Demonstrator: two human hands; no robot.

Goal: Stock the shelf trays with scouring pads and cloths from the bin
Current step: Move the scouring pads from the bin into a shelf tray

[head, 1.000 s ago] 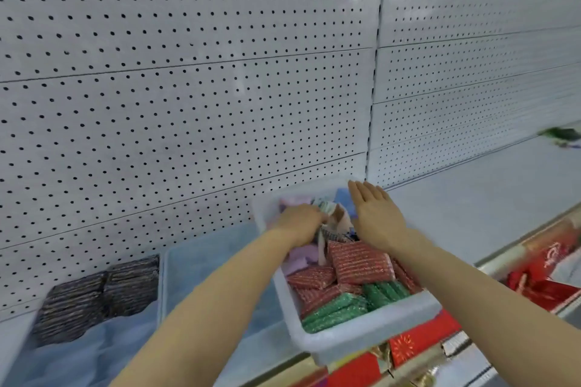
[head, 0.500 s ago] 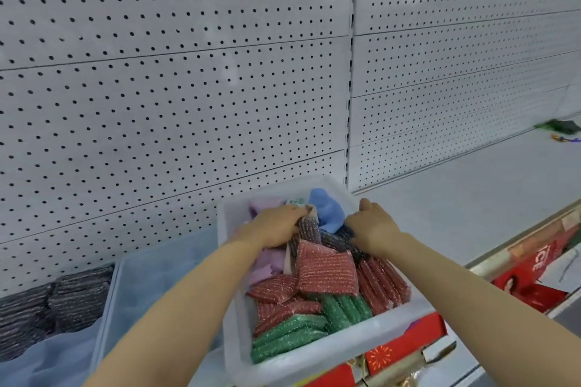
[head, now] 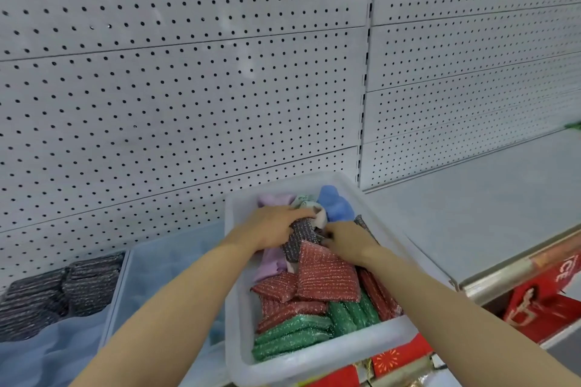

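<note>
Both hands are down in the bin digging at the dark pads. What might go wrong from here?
1. The bin seems to overhang the shelf's front edge; pulling or pressing inside may tip it.
2. The left hand grips a dark pad tangled among the cloths; lifting may drag a cloth out too.
3. A red pad leans on the pile beside the right hand and could slide off.

Bare forearms, no sleeves; left hand [head: 273, 227], right hand [head: 349, 242] ungloved.
</note>
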